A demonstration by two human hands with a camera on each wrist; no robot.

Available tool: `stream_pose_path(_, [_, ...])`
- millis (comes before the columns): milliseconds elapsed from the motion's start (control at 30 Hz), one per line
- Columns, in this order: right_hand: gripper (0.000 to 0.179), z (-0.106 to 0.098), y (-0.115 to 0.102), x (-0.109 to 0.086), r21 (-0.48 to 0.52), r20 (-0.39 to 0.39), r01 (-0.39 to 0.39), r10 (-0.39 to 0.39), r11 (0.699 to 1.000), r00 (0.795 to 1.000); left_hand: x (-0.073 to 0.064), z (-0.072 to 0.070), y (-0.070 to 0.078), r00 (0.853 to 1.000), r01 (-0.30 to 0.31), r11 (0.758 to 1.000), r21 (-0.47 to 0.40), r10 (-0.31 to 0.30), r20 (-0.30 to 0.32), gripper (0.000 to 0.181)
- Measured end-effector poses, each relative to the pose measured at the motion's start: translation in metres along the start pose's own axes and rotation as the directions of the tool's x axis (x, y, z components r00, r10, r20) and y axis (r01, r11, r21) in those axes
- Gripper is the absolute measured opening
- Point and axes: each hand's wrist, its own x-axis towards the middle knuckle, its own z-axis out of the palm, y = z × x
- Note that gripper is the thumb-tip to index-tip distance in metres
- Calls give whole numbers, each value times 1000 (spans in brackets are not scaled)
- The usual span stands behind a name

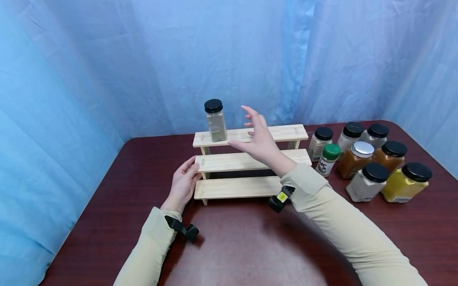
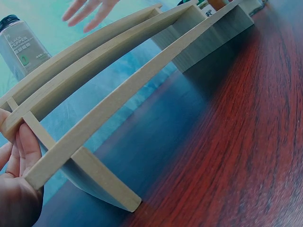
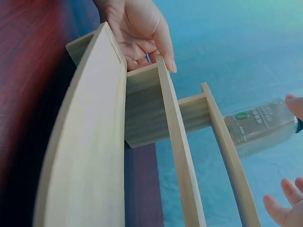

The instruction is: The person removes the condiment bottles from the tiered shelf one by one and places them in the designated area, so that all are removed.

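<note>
A three-tier wooden rack (image 1: 232,188) stands on the table. On the left part of its top board is a clear, black-capped jar (image 1: 216,126), upright; its label reads black pepper in the left wrist view. My left hand (image 1: 181,183) grips the left end of the middle board, thumb on top and fingers beneath, as the right wrist view also shows. To the right of the jar, my right hand (image 1: 262,143) is raised over the rack with fingers spread and nothing held. A gap separates its fingers from the jar in the head view.
Right of the rack several jars are grouped: a green-capped shaker (image 1: 327,159), a silver-lidded brown jar (image 1: 356,159), a black-lidded yellow jar (image 1: 406,183) and other black-lidded ones. A blue curtain (image 1: 171,67) hangs behind the dark red table (image 1: 118,206).
</note>
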Motion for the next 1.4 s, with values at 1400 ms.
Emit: stream_pose_path(1400, [78, 43, -17, 48, -118, -7, 74, -76, 990, 997, 1, 0, 0, 1000, 9, 1000, 0, -9, 5, 47])
